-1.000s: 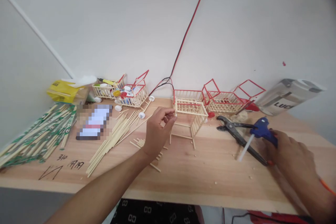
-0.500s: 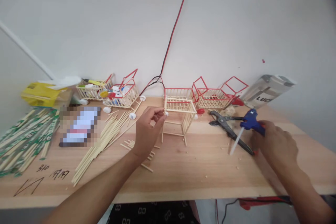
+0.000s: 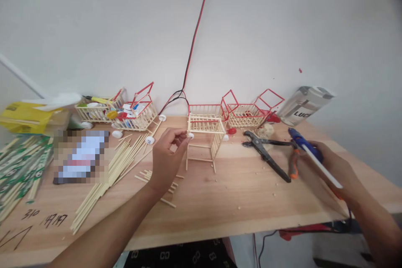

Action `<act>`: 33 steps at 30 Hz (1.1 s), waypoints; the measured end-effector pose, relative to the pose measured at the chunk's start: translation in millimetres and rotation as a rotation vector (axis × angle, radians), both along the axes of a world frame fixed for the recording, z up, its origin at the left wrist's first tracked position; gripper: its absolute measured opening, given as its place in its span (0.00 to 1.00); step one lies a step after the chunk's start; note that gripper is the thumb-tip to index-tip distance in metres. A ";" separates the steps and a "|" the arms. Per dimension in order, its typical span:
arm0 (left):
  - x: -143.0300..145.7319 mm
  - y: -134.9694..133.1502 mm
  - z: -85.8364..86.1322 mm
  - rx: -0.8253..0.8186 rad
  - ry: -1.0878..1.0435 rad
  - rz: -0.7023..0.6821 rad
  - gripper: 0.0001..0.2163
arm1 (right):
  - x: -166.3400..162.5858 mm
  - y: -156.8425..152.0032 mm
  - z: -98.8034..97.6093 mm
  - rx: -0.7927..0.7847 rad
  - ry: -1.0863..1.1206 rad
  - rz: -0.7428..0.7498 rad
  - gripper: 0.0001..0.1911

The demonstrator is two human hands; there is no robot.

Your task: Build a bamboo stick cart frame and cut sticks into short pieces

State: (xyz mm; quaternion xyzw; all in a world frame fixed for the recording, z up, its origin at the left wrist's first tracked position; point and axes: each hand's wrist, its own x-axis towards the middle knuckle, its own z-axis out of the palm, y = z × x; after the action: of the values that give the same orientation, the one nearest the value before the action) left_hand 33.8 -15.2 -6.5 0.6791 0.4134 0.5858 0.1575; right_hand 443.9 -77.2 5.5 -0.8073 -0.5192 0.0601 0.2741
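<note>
My left hand [image 3: 168,150] is closed at the upper left corner of a small bare wooden-stick frame [image 3: 202,160], thumb and fingers pinched at the post. A white bottle cap [image 3: 191,135] shows beside the fingertips; whether they touch it I cannot tell. The frame stands on the table, with close bars on its right side. In my right hand [image 3: 329,163] is a blue hot glue gun [image 3: 303,142], with a white glue stick [image 3: 326,171] protruding from its rear. Pliers [image 3: 266,155] with an orange grip lie just left of it.
Small stick carts with red trim [image 3: 135,117] line the wall, some filled with bottle caps. Loose sticks [image 3: 103,184], a phone [image 3: 83,155] and wrapped chopsticks [image 3: 21,176] lie at left. A clear container [image 3: 306,104] stands back right. A red-black cord [image 3: 196,33] runs up the wall.
My right hand has turned the glue gun, so its glue stick now points toward me and right, away from the pliers. My left hand stays at the frame. The view has shifted slightly right.
</note>
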 end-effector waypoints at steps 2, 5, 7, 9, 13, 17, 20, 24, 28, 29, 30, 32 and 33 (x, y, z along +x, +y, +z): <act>0.2 0.1 -0.2 0.001 -0.003 0.004 0.05 | -4.0 -3.9 3.0 0.077 0.046 -0.042 0.19; 0.8 0.5 0.4 0.005 -0.002 0.005 0.04 | -13.9 -7.9 11.1 0.198 0.105 -0.124 0.16; 1.4 0.5 1.3 0.011 -0.003 0.002 0.04 | -25.5 -10.0 17.0 0.234 0.176 -0.133 0.14; 2.0 0.1 2.4 0.012 -0.012 0.000 0.04 | -42.9 -11.4 20.8 0.314 0.283 -0.034 0.11; 2.5 -1.6 3.8 0.015 -0.022 -0.009 0.04 | -94.2 -13.8 21.2 0.441 0.645 0.188 0.13; 1.9 -3.1 4.3 0.018 -0.034 -0.021 0.04 | -151.5 -17.4 18.9 0.402 0.753 0.397 0.13; 1.3 -3.3 4.2 0.009 -0.046 -0.031 0.04 | -183.4 -20.0 16.1 0.359 0.778 0.552 0.15; 0.4 -3.0 3.6 -0.003 -0.047 -0.039 0.05 | -205.9 -22.6 10.2 0.312 0.729 0.626 0.15; 0.2 -3.8 4.0 -0.019 -0.058 -0.051 0.05 | -216.1 -22.5 7.0 0.249 0.729 0.648 0.16; 0.3 -4.1 4.2 -0.022 -0.058 -0.051 0.05 | -217.9 -22.1 6.9 0.233 0.731 0.654 0.17; 0.4 -4.4 4.5 -0.023 -0.057 -0.050 0.05 | -219.5 -21.6 7.0 0.221 0.729 0.659 0.17; 0.6 -4.8 5.0 -0.026 -0.056 -0.049 0.04 | -222.5 -20.8 7.8 0.208 0.707 0.645 0.16; 0.6 -4.9 5.1 -0.026 -0.054 -0.049 0.04 | -223.8 -20.4 8.5 0.205 0.693 0.634 0.16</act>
State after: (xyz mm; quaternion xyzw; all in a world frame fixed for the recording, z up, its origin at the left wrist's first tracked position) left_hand 34.4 -20.1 -1.4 0.6707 0.3999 0.5946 0.1916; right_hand 220.1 -97.6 13.9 -0.5106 -0.6210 0.3547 0.4773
